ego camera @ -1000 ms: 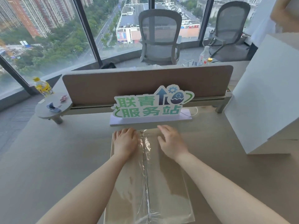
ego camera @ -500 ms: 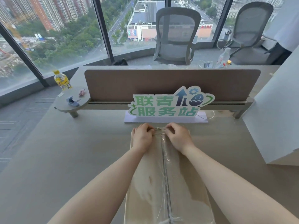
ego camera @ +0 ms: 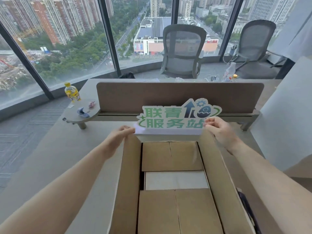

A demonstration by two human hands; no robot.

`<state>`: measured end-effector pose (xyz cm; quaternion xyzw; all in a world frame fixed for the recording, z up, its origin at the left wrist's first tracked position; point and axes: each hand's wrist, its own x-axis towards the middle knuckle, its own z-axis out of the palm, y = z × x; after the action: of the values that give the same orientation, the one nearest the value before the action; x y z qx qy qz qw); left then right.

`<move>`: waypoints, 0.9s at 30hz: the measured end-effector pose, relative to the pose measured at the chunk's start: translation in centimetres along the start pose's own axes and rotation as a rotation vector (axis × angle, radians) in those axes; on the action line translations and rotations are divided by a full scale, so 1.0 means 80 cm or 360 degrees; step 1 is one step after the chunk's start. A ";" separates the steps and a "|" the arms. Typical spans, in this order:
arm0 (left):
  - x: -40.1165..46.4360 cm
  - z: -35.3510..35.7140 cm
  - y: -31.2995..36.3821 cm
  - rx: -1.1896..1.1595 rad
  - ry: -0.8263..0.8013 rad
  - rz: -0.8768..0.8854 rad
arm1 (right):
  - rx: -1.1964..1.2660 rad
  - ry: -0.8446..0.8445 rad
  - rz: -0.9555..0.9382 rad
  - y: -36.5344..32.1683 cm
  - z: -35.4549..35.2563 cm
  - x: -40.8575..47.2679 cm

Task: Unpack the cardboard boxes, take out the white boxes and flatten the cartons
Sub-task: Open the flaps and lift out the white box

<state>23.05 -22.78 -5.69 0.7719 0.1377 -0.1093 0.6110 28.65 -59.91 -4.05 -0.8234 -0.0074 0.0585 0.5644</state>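
Head cam: left hand [ego camera: 120, 135] & right hand [ego camera: 219, 128] each pinch a far corner of the carton's [ego camera: 216, 166] long flaps, spread wide. White box [ego camera: 175, 179] sits below/between hands, under inner flaps [ego camera: 172, 156]. Fold those back fully w/o tearing, then lift it straight up.

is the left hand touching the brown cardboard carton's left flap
Touching. The head view shows the left hand pinching the far top corner of the brown cardboard carton's raised left flap, with no gap between them.
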 end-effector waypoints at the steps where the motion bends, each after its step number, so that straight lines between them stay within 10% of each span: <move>1: 0.001 -0.016 -0.008 0.0062 0.0038 -0.0019 | -0.0184 0.0074 -0.0042 0.003 -0.016 -0.002; 8: -0.012 -0.015 -0.066 0.1661 0.0172 0.0127 | -0.1375 -0.0121 0.0268 0.069 -0.035 -0.041; 18: -0.043 0.093 -0.128 0.0128 -0.0254 -0.0067 | 0.0097 -0.0318 0.0510 0.100 0.070 -0.118; 27: -0.062 0.087 -0.108 0.1205 0.0185 -0.0007 | -0.0569 -0.0303 0.0411 0.102 0.055 -0.120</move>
<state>15.38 -28.09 -13.54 0.9475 0.1238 -0.1097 0.2736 18.24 -59.56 -12.40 -0.8951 0.0345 0.2052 0.3943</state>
